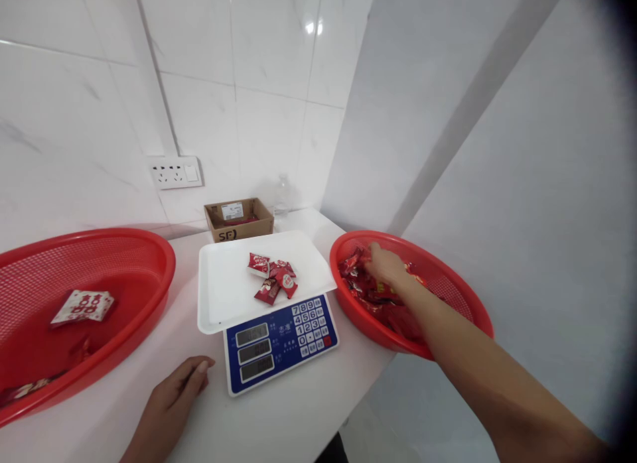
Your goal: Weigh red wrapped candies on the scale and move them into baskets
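My right hand (385, 263) reaches into the red plastic basket (472, 304) on the right, among many small red wrapped packets (393, 317) that look like candies. Its fingertips are down in the packets, so I cannot see what they grip. My left hand (182, 390) rests on the white table beside the scale, fingers curled in and thumb pressed to them, nothing visible inside. Between the hands stands a digital scale (281, 370) with a blue keypad panel. On its white tray (223, 277) lies a small cluster of red packets (271, 277).
Another red basket (149, 251) at the left holds a white-and-red patterned packet (84, 307) and some red packets. Behind the scale are a cardboard box (239, 227) and a clear bottle (283, 194). Walls close in the back and right; a socket (174, 173) is on the tiles.
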A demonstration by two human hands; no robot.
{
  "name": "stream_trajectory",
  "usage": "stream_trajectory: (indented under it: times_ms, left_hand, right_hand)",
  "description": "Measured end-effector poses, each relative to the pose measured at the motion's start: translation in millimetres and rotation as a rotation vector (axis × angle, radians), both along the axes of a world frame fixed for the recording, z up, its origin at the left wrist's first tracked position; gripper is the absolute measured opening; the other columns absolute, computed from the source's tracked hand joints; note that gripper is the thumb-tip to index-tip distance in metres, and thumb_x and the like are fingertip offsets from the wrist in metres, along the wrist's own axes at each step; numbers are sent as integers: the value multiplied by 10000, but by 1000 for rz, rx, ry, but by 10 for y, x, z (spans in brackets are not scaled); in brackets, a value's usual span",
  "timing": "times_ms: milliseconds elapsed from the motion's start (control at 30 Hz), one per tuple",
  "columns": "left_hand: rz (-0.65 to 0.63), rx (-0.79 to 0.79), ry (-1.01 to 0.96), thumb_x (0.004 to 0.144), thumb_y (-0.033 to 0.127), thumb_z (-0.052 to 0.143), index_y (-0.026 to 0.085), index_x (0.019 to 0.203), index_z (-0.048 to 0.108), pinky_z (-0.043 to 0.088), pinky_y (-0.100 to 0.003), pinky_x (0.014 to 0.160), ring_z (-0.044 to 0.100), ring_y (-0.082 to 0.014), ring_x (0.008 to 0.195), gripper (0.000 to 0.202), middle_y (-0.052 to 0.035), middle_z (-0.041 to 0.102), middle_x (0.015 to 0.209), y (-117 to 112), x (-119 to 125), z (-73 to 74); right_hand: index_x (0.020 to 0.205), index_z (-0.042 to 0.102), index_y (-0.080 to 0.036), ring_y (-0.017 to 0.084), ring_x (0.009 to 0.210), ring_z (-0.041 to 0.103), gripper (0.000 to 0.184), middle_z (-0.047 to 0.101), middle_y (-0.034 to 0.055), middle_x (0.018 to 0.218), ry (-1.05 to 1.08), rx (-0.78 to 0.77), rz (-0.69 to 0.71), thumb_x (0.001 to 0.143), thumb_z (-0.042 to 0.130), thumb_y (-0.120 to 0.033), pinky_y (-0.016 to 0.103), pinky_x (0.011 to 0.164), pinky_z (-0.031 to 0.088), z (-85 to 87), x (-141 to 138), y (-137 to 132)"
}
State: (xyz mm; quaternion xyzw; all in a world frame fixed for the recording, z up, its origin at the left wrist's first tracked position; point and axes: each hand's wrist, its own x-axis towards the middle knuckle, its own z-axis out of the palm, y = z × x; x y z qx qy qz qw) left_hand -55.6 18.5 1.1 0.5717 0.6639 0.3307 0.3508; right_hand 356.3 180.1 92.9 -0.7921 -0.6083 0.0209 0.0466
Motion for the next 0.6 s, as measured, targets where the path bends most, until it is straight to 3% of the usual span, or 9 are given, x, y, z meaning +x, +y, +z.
stream_trajectory:
  times_ms: [133, 267, 400, 500, 600]
  left_hand:
    - [-2, 15, -26, 744, 591, 464, 223, 868, 624, 497, -236, 673, 627, -176, 712, 421, 2, 663, 738, -4, 19, 24]
    - [-16, 33, 3, 765, 586, 439, 216, 855, 619, 485, -247, 661, 607, -173, 680, 421, 3, 631, 681, -1, 29, 14]
    - [-22, 42, 13, 779, 582, 422, 211, 860, 615, 475, -256, 640, 590, -172, 657, 425, 5, 609, 657, -4, 32, 28]
    - [-12, 32, 2, 779, 580, 422, 207, 863, 614, 471, -259, 633, 582, -171, 648, 427, 5, 601, 652, -16, 42, 67]
    - [-4, 45, -28, 775, 567, 441, 209, 843, 621, 464, -261, 620, 572, -170, 634, 407, 7, 587, 636, -24, 50, 84]
  right_hand:
    - [1228, 441, -122, 239, 1015, 587, 423, 620, 145, 1115, 82, 138, 58, 811, 459, -194, 314, 826, 435, 218, -141, -62]
    - [1155, 500, -188, 114, 815, 633, 348, 658, 33, 1014, 352, 147, 285, 809, 472, -192, 198, 706, 467, 337, -515, -148]
    - [1134, 552, -191, 121, 769, 624, 369, 674, 28, 921, 520, 101, 500, 768, 545, -150, 219, 681, 474, 331, -954, -226]
    - [1180, 548, -192, 131, 798, 625, 409, 664, 56, 1008, 507, 57, 532, 774, 578, -164, 248, 719, 485, 320, -1180, -268]
    - [1203, 540, -197, 138, 824, 628, 401, 644, 70, 1081, 505, 85, 548, 803, 564, -197, 280, 761, 498, 349, -1238, -371]
